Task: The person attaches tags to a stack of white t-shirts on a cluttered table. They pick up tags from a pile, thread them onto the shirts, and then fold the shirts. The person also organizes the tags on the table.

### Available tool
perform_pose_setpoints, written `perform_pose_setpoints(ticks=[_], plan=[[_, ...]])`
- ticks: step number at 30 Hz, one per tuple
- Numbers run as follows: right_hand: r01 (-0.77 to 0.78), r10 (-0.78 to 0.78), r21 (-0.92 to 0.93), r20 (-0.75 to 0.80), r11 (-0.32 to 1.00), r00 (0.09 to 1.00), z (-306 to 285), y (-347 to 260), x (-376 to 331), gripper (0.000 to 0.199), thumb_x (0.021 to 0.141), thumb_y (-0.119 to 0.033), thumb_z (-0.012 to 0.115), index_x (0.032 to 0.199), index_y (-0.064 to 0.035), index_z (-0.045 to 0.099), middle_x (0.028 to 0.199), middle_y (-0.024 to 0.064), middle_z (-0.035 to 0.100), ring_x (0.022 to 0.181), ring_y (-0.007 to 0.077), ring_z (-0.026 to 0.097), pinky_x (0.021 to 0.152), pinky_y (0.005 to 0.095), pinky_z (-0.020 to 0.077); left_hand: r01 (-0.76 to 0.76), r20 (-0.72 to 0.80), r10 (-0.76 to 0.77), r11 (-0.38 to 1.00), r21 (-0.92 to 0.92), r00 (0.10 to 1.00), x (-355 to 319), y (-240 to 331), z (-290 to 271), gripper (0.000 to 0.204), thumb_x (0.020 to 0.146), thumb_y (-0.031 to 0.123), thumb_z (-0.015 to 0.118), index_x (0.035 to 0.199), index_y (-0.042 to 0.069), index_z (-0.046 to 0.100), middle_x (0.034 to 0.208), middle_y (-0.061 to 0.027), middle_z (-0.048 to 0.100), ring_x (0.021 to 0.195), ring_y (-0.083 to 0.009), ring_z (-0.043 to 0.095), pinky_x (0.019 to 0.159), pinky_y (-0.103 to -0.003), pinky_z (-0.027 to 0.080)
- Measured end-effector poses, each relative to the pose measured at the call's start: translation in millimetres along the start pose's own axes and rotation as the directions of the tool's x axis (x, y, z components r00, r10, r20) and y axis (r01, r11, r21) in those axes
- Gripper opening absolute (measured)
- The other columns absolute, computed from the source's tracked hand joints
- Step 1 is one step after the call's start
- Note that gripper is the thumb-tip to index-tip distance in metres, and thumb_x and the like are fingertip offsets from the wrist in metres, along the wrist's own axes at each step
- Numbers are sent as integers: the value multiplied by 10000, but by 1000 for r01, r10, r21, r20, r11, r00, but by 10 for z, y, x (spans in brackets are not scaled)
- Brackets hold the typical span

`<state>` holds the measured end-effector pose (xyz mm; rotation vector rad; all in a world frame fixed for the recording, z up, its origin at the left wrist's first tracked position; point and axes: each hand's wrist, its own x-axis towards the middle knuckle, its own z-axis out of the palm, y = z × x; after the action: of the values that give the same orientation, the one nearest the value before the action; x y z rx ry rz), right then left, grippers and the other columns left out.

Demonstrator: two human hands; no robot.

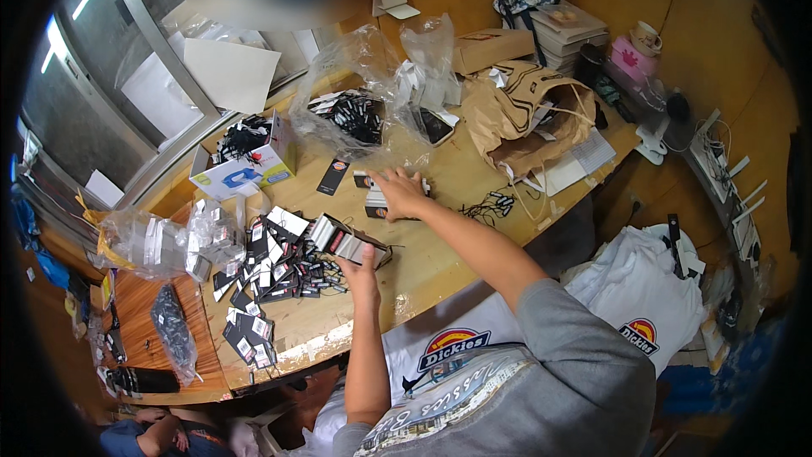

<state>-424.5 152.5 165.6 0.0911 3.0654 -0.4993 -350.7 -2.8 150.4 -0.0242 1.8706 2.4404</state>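
My left hand (361, 273) is closed round the near end of a thick stack of hang tags (342, 241), black with white edges, tilted over the table. Farther right, my right hand (397, 192) reaches over a second block of tags (379, 201) on the tabletop, fingers bent down around it; part of that block is hidden under the palm. Just beyond lies a single black tag (333, 177). Left of my left hand spreads a loose pile of black and white tags (275, 267) with black strings.
An open box of black strings (283, 145) stands at the back left, beside a clear bag (338, 59) of black strings. A paper bag (491, 118) sits at the back right. Plastic-wrapped packs (161, 241) lie far left. Another person's arm (161, 436) shows at lower left.
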Motion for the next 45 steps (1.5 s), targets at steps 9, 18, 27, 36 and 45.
perform_pose_setpoints(ticks=[9,18,27,36,45], plan=[[499,-42,693,-563,520,825,513,294,-389,1154,466,-121,756,1283,-82,-59,1293,168,144,1190,256,189,959,334,203,-217,99,195,926,309,976,-407,-803,-148,561,750,83,558,1173,-28,208,1053,-163,414,930,-213,438,802,-287,353],[373,186,923,-384,89,905,8,423,-964,823,525,-86,721,1195,-48,245,1141,70,365,1046,176,369,865,292,330,-169,265,106,959,228,958,-496,-258,239,458,710,95,599,1074,-40,355,963,-132,500,854,-172,495,758,-272,389],[100,411,860,-338,501,847,-1460,1916,-2087,789,481,-92,696,1168,-16,315,1047,124,479,969,214,471,834,293,361,269,649,-591,803,533,479,-165,24,1969,474,682,316,609,1033,24,484,886,-74,549,777,-156,520,688,-266,398],[-439,521,424,-96,792,848,-1545,2240,-1143,952,503,-334,654,1279,-97,155,1170,224,390,1070,325,403,882,332,318,180,478,-542,770,612,692,817,-642,3048,257,742,214,564,929,43,522,749,-51,570,631,-148,530,453,-284,414],[-465,542,380,-122,800,832,-1071,2986,-973,874,470,-305,661,1242,-164,277,1171,197,404,1066,308,412,884,332,317,81,591,-319,916,393,741,515,-415,2403,584,772,118,529,1263,126,215,884,-88,566,804,-152,531,661,-269,428]])
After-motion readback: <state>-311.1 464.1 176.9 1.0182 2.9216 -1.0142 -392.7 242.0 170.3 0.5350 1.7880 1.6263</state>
